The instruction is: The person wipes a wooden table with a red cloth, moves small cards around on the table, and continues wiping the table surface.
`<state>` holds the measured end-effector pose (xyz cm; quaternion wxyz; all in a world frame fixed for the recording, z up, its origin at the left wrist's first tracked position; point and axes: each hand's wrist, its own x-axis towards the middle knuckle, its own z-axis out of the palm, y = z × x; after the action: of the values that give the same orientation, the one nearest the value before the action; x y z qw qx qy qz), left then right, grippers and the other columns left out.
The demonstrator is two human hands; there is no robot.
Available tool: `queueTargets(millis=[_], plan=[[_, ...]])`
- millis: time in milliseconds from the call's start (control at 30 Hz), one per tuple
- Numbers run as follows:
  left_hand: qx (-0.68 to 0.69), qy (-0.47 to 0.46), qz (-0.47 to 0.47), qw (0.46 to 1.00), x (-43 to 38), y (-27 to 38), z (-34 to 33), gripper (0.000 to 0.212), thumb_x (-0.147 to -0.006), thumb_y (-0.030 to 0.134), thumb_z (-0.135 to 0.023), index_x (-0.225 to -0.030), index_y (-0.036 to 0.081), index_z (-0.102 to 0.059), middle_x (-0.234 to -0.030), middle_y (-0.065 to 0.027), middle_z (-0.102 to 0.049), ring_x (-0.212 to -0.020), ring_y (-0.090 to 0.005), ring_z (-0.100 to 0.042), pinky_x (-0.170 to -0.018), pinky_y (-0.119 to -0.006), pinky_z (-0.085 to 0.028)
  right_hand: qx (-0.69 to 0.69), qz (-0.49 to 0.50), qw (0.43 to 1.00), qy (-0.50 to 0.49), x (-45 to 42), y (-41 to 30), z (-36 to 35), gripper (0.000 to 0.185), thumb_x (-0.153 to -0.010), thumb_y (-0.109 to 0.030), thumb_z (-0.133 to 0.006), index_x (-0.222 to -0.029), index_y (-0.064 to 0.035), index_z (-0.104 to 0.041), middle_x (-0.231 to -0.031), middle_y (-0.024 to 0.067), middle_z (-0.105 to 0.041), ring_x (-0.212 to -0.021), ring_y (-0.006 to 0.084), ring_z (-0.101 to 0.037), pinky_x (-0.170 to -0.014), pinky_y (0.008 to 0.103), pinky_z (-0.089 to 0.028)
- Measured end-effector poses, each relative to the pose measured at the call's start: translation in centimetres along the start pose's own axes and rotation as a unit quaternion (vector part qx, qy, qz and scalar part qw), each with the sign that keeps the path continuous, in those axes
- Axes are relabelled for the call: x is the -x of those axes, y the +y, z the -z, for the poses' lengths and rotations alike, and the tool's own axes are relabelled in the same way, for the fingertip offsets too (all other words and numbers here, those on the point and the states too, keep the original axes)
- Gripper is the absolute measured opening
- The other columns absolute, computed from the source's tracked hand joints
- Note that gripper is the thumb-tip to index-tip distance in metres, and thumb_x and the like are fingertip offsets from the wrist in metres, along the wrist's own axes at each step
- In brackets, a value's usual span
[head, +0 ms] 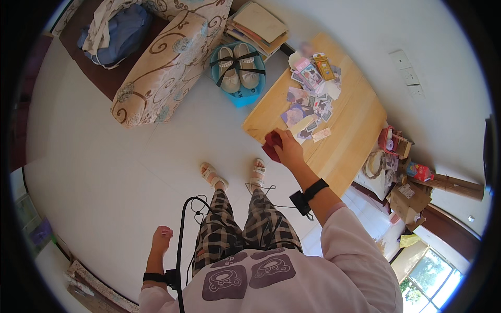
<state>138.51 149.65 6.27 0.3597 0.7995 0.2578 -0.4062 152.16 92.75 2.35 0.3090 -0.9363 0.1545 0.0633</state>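
Note:
My right hand [291,150] grips a folded dark red cloth [273,147] at the near left edge of a light wooden table [352,117]. Just beyond the fingers lies a loose heap of small printed cards and paper pieces [309,103]. A pink printed box [309,74] and a yellow box [323,67] rest on the heap's far end. My left hand [162,237] hangs low over the floor with its fingers curled in. Nothing can be seen in it.
A blue container [244,96] with a pair of tied shoes [238,68] stands left of the table. Beyond it are stacked boards [258,23] and a patterned sofa [164,78]. Cardboard boxes [409,199] and a bottle [419,172] crowd the right side. A black cable [181,234] hangs before me.

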Motion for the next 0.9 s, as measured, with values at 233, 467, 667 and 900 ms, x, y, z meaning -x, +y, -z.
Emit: queueTargets(millis=[233,467,667,900], plan=[[0.065,-0.011,-0.006,0.998,-2.9,2.5,0.8,0.017,-0.094,0.012,-0.064,-0.107,0.001,-0.06,-0.093,-0.0087,-0.067,-0.087,-0.0178,-0.065,-0.081,-0.033,-0.053,0.129,0.144,0.981,0.019,-6.3,-3.5,-7.2,0.056,-0.08,-0.007,-0.071,-0.133,-0.0206,-0.06,-0.134,0.0073,-0.053,-0.123,0.0319,-0.052,-0.097,0.0467,-0.045],[0.01,-0.031,0.034,0.999,-2.6,1.8,-1.1,0.018,-0.094,0.013,-0.065,-0.107,0.001,-0.061,-0.096,-0.01,-0.068,-0.088,-0.0185,-0.066,-0.082,-0.033,-0.054,0.206,0.146,0.967,-0.023,0.9,2.2,-7.4,0.058,-0.078,-0.009,-0.075,-0.133,-0.0237,-0.063,-0.136,0.0099,-0.051,-0.123,0.0346,-0.05,-0.099,0.0479,-0.045],[0.076,-0.001,0.013,0.997,-1.8,1.5,-2.7,0.019,-0.094,0.015,-0.066,-0.107,0.001,-0.062,-0.095,-0.0109,-0.069,-0.088,-0.019,-0.067,-0.081,-0.033,-0.055,0.178,0.141,0.972,-0.054,0.6,2.6,-7.1,0.053,-0.079,-0.007,-0.072,-0.131,-0.0167,-0.065,-0.132,0.0121,-0.053,-0.116,0.035,-0.055,-0.095,0.0458,-0.049],[0.014,-0.019,-0.005,1.0,-2.4,0.4,-4.6,0.02,-0.095,0.015,-0.067,-0.107,0.001,-0.062,-0.092,-0.0101,-0.069,-0.087,-0.0185,-0.067,-0.08,-0.033,-0.054,0.145,0.239,0.96,-0.023,-3.4,-0.5,-8.0,0.051,-0.078,-0.003,-0.07,-0.127,-0.0147,-0.067,-0.127,0.0128,-0.055,-0.107,0.0342,-0.058,-0.09,0.0447,-0.052]])
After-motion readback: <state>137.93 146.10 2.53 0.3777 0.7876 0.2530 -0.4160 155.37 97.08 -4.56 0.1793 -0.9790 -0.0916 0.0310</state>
